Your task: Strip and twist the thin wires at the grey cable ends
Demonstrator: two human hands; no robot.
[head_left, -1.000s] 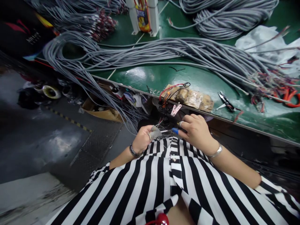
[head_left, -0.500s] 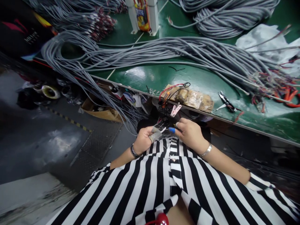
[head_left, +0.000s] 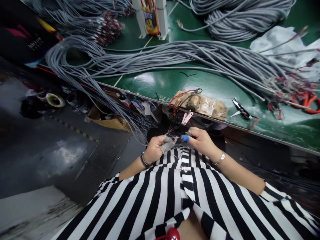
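Both hands meet just below the green bench's front edge (head_left: 250, 128), above my striped shirt. My left hand (head_left: 155, 150) is closed, its taped thumb pinching a bunch of thin coloured wires (head_left: 173, 136) at the end of a grey cable. My right hand (head_left: 201, 141) is closed too, gripping a small tool with a blue handle (head_left: 184, 138) whose tip touches those wires. The tool's working end is hidden between my fingers.
Long grey cables (head_left: 190, 55) lie across the green bench and hang over its left edge. A wrapped brown packet (head_left: 203, 104), a pink clip (head_left: 187, 116) and small snips (head_left: 241, 108) sit near the front edge. Stripped cable ends (head_left: 287, 90) pile at right. A tape roll (head_left: 55, 99) lies on the floor.
My right hand has moved left and up toward the left hand, bringing the blue-handled tool onto the wires. The left hand has barely shifted.
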